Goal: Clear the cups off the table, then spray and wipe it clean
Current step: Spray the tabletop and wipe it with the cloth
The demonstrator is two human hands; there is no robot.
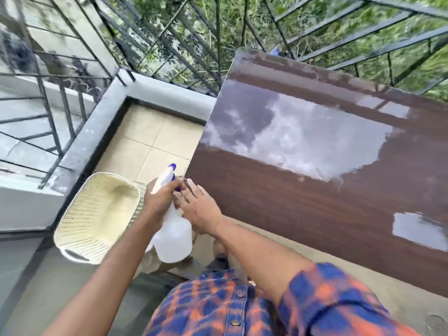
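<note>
A white spray bottle (172,235) with a purple nozzle hangs upright off the table's left edge, over the floor. My left hand (162,196) grips its neck and trigger. My right hand (200,209) is right beside it with straight fingers that touch the bottle's neck near the table's corner. The glossy dark brown table (303,180) fills the right half of the view and mirrors the sky. No cups are in view on it.
A cream perforated plastic basket (97,217) stands on the floor at the left, beside the bottle. A black metal railing (169,44) on a grey concrete kerb (94,141) encloses the tiled balcony. Green plants lie beyond it.
</note>
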